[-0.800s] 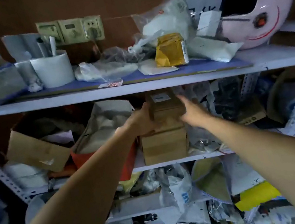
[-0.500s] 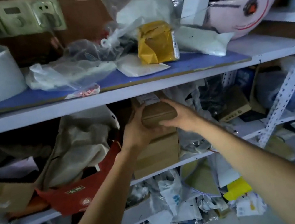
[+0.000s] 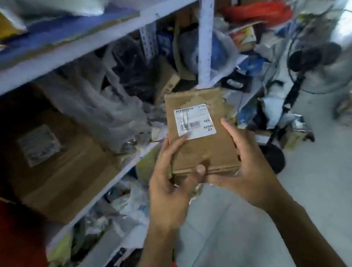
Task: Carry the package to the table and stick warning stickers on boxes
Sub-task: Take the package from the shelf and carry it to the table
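Both hands, left hand (image 3: 170,188) and right hand (image 3: 246,172), clasp the package (image 3: 202,143) at its sides; advisable: keep it level, label (image 3: 194,122) upward, clear of the shelf (image 3: 100,188).

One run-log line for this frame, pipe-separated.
stage: carrying | package: off shelf, label up | left hand: gripping near left corner | right hand: gripping right edge | table: not in view | stickers: none seen

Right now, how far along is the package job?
Done: the brown package is off the shelf, white label up. In hand: left hand and right hand both grip it above the floor. Left: reaching a table, not in view, and stickering; no warning sticker shows.
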{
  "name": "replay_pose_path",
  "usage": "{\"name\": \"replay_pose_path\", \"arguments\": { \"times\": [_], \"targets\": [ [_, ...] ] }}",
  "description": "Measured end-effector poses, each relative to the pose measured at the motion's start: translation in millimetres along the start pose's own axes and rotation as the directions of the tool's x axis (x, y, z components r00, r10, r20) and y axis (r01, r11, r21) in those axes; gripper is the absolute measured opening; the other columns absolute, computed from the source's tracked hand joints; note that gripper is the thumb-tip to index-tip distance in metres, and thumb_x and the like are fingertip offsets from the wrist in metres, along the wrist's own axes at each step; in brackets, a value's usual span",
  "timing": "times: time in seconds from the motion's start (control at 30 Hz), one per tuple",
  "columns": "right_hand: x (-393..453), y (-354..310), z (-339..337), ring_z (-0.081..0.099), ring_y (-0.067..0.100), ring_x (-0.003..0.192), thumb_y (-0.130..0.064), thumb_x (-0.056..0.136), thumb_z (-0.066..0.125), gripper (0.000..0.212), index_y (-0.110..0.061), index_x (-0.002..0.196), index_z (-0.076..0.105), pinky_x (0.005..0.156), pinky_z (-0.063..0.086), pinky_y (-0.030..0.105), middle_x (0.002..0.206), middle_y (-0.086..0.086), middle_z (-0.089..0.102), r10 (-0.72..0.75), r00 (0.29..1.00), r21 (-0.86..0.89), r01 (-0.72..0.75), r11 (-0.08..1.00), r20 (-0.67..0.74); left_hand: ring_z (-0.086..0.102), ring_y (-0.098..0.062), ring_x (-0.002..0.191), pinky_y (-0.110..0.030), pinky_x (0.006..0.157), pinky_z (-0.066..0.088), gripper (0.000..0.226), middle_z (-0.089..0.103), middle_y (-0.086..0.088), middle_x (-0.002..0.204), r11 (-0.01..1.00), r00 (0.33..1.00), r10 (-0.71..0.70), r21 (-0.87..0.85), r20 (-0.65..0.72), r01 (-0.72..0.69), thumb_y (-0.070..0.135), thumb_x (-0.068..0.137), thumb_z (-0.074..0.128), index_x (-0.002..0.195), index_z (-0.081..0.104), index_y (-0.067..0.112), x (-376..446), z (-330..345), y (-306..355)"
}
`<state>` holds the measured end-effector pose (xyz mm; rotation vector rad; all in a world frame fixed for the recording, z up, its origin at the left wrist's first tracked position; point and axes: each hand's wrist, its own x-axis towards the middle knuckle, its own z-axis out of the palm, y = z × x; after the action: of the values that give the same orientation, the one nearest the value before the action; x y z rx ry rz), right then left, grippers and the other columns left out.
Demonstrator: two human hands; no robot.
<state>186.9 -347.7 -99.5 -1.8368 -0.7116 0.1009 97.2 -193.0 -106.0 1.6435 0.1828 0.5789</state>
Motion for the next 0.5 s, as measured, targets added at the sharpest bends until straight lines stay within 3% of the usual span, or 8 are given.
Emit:
{"name": "replay_pose_path", "arguments": {
  "times": [0.07, 0.13, 0.2, 0.27, 0.37, 0.43, 0.5],
  "targets": [
    [-19.0, 15.3, -24.2, 0.033, -0.026, 0.123, -0.034, 0.063, 0.090, 0.110, -0.030, 0.152, 0.025, 0.094, 0.033, -0.004, 0.139, -0.009, 0.034, 0.035, 0.995, -0.097, -0.045, 0.994, -0.094, 0.047, -0.036, 0.137, -0.056, 0.104, 0.048, 0.057, 0.055, -0.003, 0.142, 1.000, 0.997, -0.004, -0.001, 0.080, 0.004, 0.032, 0.077, 0.078, 0.131, 0.059, 0.033, 2.6, 35.7, -10.6],
    [-38.9, 29.9, -43.8, 0.032, -0.007, 0.140, -0.044, 0.067, 0.084, 0.107, -0.018, 0.153, 0.027, 0.107, 0.034, 0.007, 0.154, 0.002, 0.034, 0.045, 0.976, -0.111, -0.070, 0.991, -0.213, 0.046, -0.028, 0.139, -0.053, 0.105, 0.047, 0.058, 0.051, -0.003, 0.147, 1.000, 0.981, 0.014, 0.012, 0.193, -0.017, 0.036, 0.075, 0.078, 0.130, 0.059, 0.034, 7.9, 71.1, -16.3],
    [-55.8, 38.1, -65.6, 0.037, 0.006, 0.144, -0.042, 0.068, 0.083, 0.106, -0.023, 0.154, 0.025, 0.112, 0.039, 0.021, 0.159, -0.002, 0.034, 0.138, 0.939, 0.042, -0.132, 0.990, -0.314, 0.041, -0.017, 0.143, -0.050, 0.110, 0.044, 0.059, 0.046, 0.003, 0.151, 0.998, 0.946, 0.041, 0.026, 0.320, -0.052, 0.037, 0.076, 0.075, 0.132, 0.057, 0.033, 13.7, 105.5, -18.4],
    [-67.6, 45.6, -89.9, 0.039, 0.005, 0.143, -0.038, 0.069, 0.084, 0.102, -0.031, 0.153, 0.027, 0.113, 0.041, 0.030, 0.159, -0.009, 0.035, 0.200, 0.894, 0.112, -0.169, 0.979, -0.402, 0.039, -0.007, 0.143, -0.045, 0.109, 0.046, 0.057, 0.044, 0.009, 0.152, 0.999, 0.902, 0.042, -0.004, 0.429, -0.045, 0.038, 0.077, 0.071, 0.133, 0.057, 0.032, 20.1, 137.9, -20.7],
    [-80.8, 61.5, -122.2, 0.036, 0.007, 0.145, -0.024, 0.077, 0.080, 0.091, -0.032, 0.153, 0.030, 0.115, 0.041, 0.041, 0.159, -0.009, 0.035, 0.265, 0.818, 0.129, -0.232, 0.964, -0.511, 0.041, -0.010, 0.142, -0.038, 0.107, 0.048, 0.050, 0.045, 0.003, 0.151, 0.994, 0.820, 0.087, -0.098, 0.565, -0.037, 0.033, 0.083, 0.065, 0.132, 0.058, 0.025, 31.7, 181.4, -26.1],
    [-84.2, 70.9, -138.9, 0.035, 0.008, 0.146, -0.021, 0.078, 0.078, 0.088, -0.029, 0.153, 0.031, 0.116, 0.039, 0.044, 0.160, -0.007, 0.034, 0.294, 0.749, 0.116, -0.281, 0.952, -0.594, 0.040, -0.010, 0.141, -0.019, 0.104, 0.045, 0.048, 0.042, -0.004, 0.150, 0.990, 0.762, 0.122, -0.133, 0.636, -0.048, 0.022, 0.085, 0.063, 0.133, 0.058, 0.021, 43.5, 212.5, -30.6],
    [-87.8, 76.5, -150.5, 0.033, 0.005, 0.146, -0.024, 0.077, 0.079, 0.089, -0.025, 0.153, 0.032, 0.116, 0.038, 0.040, 0.160, -0.007, 0.033, 0.315, 0.674, 0.097, -0.341, 0.935, -0.668, 0.038, -0.008, 0.141, -0.016, 0.103, 0.045, 0.056, 0.037, -0.004, 0.149, 0.990, 0.701, 0.115, -0.143, 0.704, -0.019, 0.011, 0.083, 0.058, 0.136, 0.053, 0.026, 53.3, 242.9, -33.8]
  ]
}}
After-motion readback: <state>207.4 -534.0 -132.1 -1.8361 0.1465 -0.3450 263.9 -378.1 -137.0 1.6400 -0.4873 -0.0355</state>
